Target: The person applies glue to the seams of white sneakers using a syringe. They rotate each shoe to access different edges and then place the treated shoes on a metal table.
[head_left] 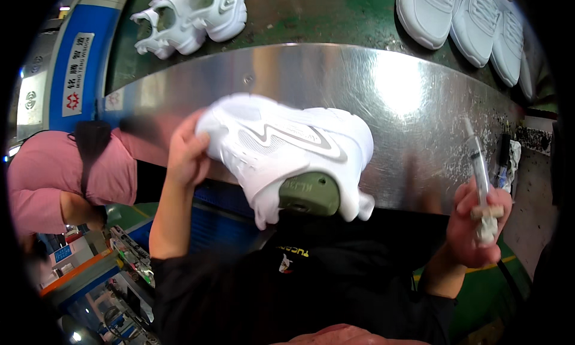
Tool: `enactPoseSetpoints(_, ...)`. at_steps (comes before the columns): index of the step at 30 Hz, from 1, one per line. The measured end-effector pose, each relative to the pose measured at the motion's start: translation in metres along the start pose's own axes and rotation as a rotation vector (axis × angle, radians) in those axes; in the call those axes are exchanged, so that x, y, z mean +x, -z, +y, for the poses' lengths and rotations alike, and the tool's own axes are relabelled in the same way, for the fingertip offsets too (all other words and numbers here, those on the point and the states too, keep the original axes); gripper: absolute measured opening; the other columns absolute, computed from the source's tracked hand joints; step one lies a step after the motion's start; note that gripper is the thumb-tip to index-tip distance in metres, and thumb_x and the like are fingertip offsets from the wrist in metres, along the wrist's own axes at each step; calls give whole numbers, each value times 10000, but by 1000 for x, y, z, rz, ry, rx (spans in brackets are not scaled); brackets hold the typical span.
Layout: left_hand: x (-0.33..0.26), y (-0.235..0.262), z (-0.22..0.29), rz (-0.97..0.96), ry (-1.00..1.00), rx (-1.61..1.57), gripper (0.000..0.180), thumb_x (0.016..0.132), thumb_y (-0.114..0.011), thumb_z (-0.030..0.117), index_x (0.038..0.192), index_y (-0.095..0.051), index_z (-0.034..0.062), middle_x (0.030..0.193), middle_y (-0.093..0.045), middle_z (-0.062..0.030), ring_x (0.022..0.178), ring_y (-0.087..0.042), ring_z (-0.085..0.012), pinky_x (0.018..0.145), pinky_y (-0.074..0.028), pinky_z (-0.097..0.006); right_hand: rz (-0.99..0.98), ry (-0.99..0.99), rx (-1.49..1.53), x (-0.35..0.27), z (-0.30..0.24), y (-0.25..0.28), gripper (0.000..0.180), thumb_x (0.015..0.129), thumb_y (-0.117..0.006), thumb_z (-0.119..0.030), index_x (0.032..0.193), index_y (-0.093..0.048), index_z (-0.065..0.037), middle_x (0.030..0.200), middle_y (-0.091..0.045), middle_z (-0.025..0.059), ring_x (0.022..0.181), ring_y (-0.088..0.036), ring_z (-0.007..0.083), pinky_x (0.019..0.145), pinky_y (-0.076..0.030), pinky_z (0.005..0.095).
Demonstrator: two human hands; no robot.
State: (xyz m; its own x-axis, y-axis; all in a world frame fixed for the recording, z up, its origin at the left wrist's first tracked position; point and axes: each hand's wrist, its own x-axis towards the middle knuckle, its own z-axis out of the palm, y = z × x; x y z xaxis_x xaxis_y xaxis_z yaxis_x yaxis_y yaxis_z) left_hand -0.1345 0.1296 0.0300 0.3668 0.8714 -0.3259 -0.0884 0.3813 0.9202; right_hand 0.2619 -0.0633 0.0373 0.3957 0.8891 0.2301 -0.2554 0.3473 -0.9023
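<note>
White shoe [287, 132]: held at toe end by L hand [190, 150], side panel up, opening twd wearer; positioned at near edge of metal benchtop [335, 75]. Whether bench is touched or shoe is held just above: can't be told, underside hidden.
L fingers: thumb laid on visible side of toe, others mostly hidden behind; toe pinched between.
Green last [308, 195]: seated inside shoe, seen thru opening. Heel end w/o visible support by hand; if toe pinch is loosened, shoe could be tipped or dropped over edge by last's weight.
Syringe [481, 174]: gripped in R hand [479, 225], well apart from shoe, tip pointed away from wearer.
R fingers: curled around flange end, closed on it. If plunger is pressed too early, liquid (if any) could be spilt on bench.
White upper: easily marked, prob.; smears could be caused by a stray tip or dirty fingers.
Bench specks [446, 147]: scattered nr syringe; could be picked up if shoe is set there.
Co-worker [57, 171]: pink shirt, blurred arm nr L hand; toe grip could be upset by a bump.
</note>
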Motion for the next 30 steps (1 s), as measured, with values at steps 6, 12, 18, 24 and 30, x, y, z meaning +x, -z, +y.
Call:
enactPoseSetpoints(6,-74,-37,-30,-129,408,-359,621,745,-710,98,1245,-400,-102,1203,-552,-187,1103,-565,-270,970,-438,-397,-11,-20,-554,-7,22,24,618,759,-671,-469,1095,-537,33,879,-489,62,800,-441,158,715,-343,256)
enactPoseSetpoints(12,-11,-81,-22,-230,195,-354,586,791,-675,152,1249,-389,-76,1216,-537,-186,1117,-553,-284,976,-435,-422,-113,57,-674,2,21,25,477,686,-716,-269,1051,-586,10,846,-506,65,770,-415,172,681,-357,268)
enactPoseSetpoints(18,171,-134,18,-214,21,-55,387,876,-597,138,1151,-457,-96,1106,-576,-180,989,-599,-262,885,-496,-408,-123,76,-728,4,16,20,432,654,-708,-179,1039,-597,-17,844,-562,68,756,-425,197,674,-376,284)
enactPoseSetpoints(24,213,-192,15,-217,131,726,390,894,-583,358,981,-604,-21,825,-640,-109,659,-624,-156,584,-505,-240,-86,122,-839,3,12,24,426,629,-720,-198,1012,-613,-45,796,-561,56,710,-442,219,670,-389,310)
enactPoseSetpoints(30,155,-95,31,9,-270,526,153,885,-577,144,933,-487,31,790,-606,-91,700,-616,-166,653,-482,-273,-127,126,-805,4,12,26,429,625,-720,-206,1011,-615,-51,855,-611,46,707,-435,215,655,-389,312)
